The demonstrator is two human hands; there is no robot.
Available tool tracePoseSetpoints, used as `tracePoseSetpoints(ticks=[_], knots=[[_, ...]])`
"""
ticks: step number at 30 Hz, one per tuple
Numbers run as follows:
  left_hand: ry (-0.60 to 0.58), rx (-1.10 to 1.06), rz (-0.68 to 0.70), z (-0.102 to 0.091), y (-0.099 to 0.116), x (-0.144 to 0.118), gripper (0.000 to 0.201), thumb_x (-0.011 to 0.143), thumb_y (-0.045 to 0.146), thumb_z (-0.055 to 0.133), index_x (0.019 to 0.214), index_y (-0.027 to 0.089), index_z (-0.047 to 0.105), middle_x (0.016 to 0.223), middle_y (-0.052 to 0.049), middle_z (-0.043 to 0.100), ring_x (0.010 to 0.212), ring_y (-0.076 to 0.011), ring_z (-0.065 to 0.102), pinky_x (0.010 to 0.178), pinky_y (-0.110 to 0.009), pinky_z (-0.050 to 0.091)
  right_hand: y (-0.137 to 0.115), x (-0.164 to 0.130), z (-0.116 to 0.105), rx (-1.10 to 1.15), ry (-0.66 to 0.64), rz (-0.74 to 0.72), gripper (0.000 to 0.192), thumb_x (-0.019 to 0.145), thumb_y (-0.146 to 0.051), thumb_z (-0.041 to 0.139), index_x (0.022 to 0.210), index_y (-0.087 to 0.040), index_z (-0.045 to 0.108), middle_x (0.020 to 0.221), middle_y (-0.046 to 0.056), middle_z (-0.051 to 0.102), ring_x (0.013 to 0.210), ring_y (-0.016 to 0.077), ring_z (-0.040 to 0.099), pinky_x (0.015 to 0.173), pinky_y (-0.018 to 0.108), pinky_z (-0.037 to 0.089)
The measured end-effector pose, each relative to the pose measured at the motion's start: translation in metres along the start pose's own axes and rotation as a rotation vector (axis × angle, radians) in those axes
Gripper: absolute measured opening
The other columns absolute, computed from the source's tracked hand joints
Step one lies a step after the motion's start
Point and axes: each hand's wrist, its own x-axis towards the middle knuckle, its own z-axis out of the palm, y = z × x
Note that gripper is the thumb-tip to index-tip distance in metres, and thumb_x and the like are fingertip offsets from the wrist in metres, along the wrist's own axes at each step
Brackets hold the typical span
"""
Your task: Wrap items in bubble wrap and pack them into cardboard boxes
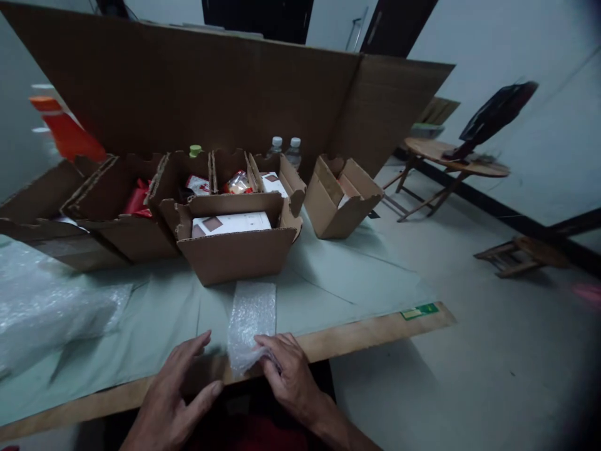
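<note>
A flat strip of clear bubble wrap (254, 308) lies at the table's front edge, its near end bunched up. My right hand (290, 371) pinches that near end between thumb and fingers. To the left of the strip, my left hand (176, 388) is held with thumb and fingers apart, touching nothing. Just beyond the strip stands an open cardboard box (239, 257) with a white carton (235, 222) inside it.
Several open cardboard boxes (126, 235) stand in a row behind, before a tall cardboard panel (225, 94). More bubble wrap (51, 307) is heaped at the left. A separate box (335, 210) stands right; beyond are a round wooden table (436, 150) and a low stool (526, 254).
</note>
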Motion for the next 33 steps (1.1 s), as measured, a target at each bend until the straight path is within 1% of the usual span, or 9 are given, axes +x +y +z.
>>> tracePoseSetpoints(ticks=[3,6,11,16,20,23,26,29,33], knots=[[-0.040,0.026,0.147,0.018,0.010,0.008,0.056,0.075,0.035,0.076,0.131,0.030,0.066,0.122,-0.011,0.071,0.114,-0.0313,0.066,0.098,-0.044,0.054,-0.002,0.004,-0.006,0.038,-0.057,0.072,0.043,0.085,-0.007,0.049,0.122,-0.022,0.066,0.108,0.006,0.077,0.097,0.0214,0.070,0.090,0.037,0.055],[-0.056,-0.035,0.102,0.037,0.018,0.019,0.048,0.082,0.029,0.066,0.130,0.026,0.067,0.109,-0.009,0.074,0.098,-0.0251,0.068,0.089,-0.037,0.054,0.000,0.008,-0.004,0.102,-0.078,0.162,0.039,0.088,-0.015,0.054,0.124,-0.022,0.067,0.117,0.007,0.075,0.104,0.0223,0.070,0.093,0.037,0.055],[0.000,0.039,-0.028,0.045,0.023,0.035,0.053,0.085,0.033,0.061,0.136,0.018,0.061,0.069,0.002,0.061,0.060,-0.0158,0.053,0.063,-0.027,0.042,0.012,0.009,-0.005,0.213,0.039,0.320,0.036,0.093,-0.029,0.060,0.127,-0.019,0.064,0.091,0.004,0.075,0.076,0.0156,0.070,0.069,0.025,0.058],[0.005,0.085,-0.016,0.046,0.024,0.039,0.061,0.087,0.031,0.055,0.146,0.014,0.050,0.060,0.007,0.049,0.053,-0.0142,0.043,0.058,-0.026,0.032,0.009,-0.002,-0.026,-0.012,0.293,0.058,0.030,0.093,-0.016,0.060,0.122,-0.023,0.064,0.096,0.006,0.075,0.088,0.0197,0.071,0.083,0.035,0.057],[0.005,0.106,-0.006,0.050,0.017,0.041,0.058,0.089,0.030,0.055,0.145,0.016,0.050,0.062,0.006,0.053,0.055,-0.0144,0.048,0.059,-0.025,0.035,-0.003,-0.003,-0.027,-0.214,0.082,-0.255,0.039,0.089,-0.010,0.059,0.125,-0.024,0.062,0.121,0.009,0.072,0.115,0.0267,0.064,0.095,0.044,0.050],[0.007,0.221,0.068,0.052,0.012,0.041,0.053,0.093,0.028,0.050,0.144,0.016,0.050,0.074,0.001,0.063,0.065,-0.0168,0.058,0.066,-0.028,0.044,0.001,0.006,-0.014,-0.293,-0.104,-0.289,0.042,0.089,-0.010,0.058,0.130,-0.020,0.060,0.132,0.010,0.068,0.127,0.0300,0.057,0.102,0.049,0.045],[0.105,0.370,0.272,0.050,0.009,0.035,0.050,0.095,0.028,0.052,0.144,0.016,0.049,0.109,-0.011,0.068,0.096,-0.0230,0.065,0.085,-0.036,0.052,0.010,0.019,-0.005,-0.257,-0.115,-0.281,0.034,0.093,-0.007,0.055,0.124,-0.017,0.063,0.124,0.010,0.072,0.119,0.0276,0.061,0.099,0.047,0.046],[0.094,0.482,0.520,0.043,0.009,0.023,0.052,0.094,0.022,0.057,0.144,0.020,0.047,0.136,-0.014,0.059,0.128,-0.0284,0.052,0.105,-0.044,0.046,0.011,0.028,-0.010,-0.163,-0.111,-0.274,0.029,0.096,-0.006,0.051,0.119,-0.018,0.065,0.112,0.009,0.075,0.105,0.0238,0.066,0.092,0.042,0.048],[-0.054,0.426,0.603,0.033,0.013,0.014,0.053,0.093,0.009,0.050,0.144,0.022,0.044,0.116,-0.009,0.068,0.109,-0.0227,0.061,0.096,-0.040,0.050,0.003,0.032,-0.022,-0.032,-0.229,-0.204,0.030,0.100,-0.010,0.045,0.120,-0.021,0.065,0.107,0.005,0.076,0.093,0.0190,0.069,0.083,0.036,0.052]])
